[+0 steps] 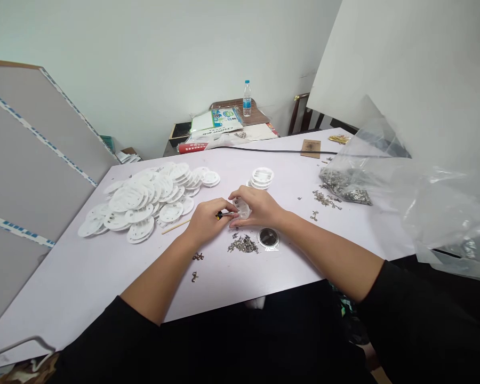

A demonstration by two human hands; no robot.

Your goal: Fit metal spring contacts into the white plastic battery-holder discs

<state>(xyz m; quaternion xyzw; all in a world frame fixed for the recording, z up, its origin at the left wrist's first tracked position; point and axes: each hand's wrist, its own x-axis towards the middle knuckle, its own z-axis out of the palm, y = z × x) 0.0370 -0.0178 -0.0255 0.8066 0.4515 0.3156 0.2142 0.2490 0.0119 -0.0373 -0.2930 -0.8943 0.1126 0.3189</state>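
Observation:
My right hand (260, 207) grips a white plastic disc (242, 208) by its edges, tilted above the table. Close against it, my left hand (210, 220) is closed on a small tool (220, 215) with a black and yellow end; its tip meets the disc, partly hidden by my fingers. Just below both hands lies a pile of small metal parts (244, 245), beside a round dark dish (268, 238). Behind my right hand stands a short stack of white discs (262, 177). A thin wooden stick (176, 226) lies left of my left hand.
A large heap of white discs (144, 197) covers the table's left part. At right are a plastic bag of metal parts (346, 184) and loose parts (326, 199). A black cable (264, 150) crosses the back, before a water bottle (247, 100). Small metal pieces (198, 256) lie near the front.

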